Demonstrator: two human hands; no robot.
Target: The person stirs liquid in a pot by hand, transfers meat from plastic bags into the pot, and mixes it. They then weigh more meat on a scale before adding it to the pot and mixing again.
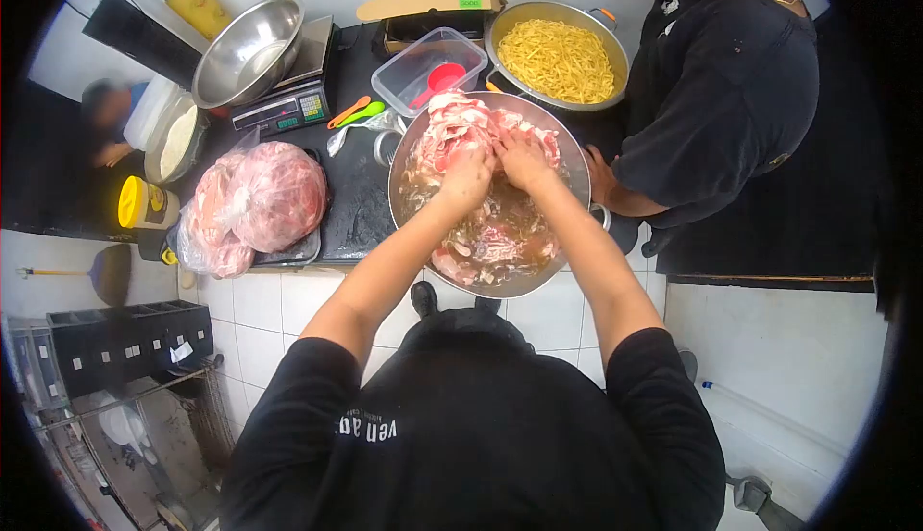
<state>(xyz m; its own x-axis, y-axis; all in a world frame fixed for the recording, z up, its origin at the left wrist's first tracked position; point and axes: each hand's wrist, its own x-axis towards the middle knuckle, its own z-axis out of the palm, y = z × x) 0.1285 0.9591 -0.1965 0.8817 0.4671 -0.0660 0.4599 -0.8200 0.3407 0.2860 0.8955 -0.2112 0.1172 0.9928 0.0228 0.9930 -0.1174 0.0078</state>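
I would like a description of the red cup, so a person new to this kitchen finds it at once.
Find the wide metal bowl where the left hand and right hand touch raw meat. Just beyond its far left rim is a clear plastic container, and the red cup lies inside. Its red colour separates it from the orange utensil and green utensil.

The left hand [466,179] and right hand [522,158] touch raw meat [458,123] in a wide metal basin [575,173], brownish liquid [507,206] on their near side. Beyond them stand a clear container [392,77] and, farther right, a pan [620,62] of yellow strips [556,60]. Bagged meat [277,197] lies left of the left hand; a co-worker [735,98] stands right of the right.
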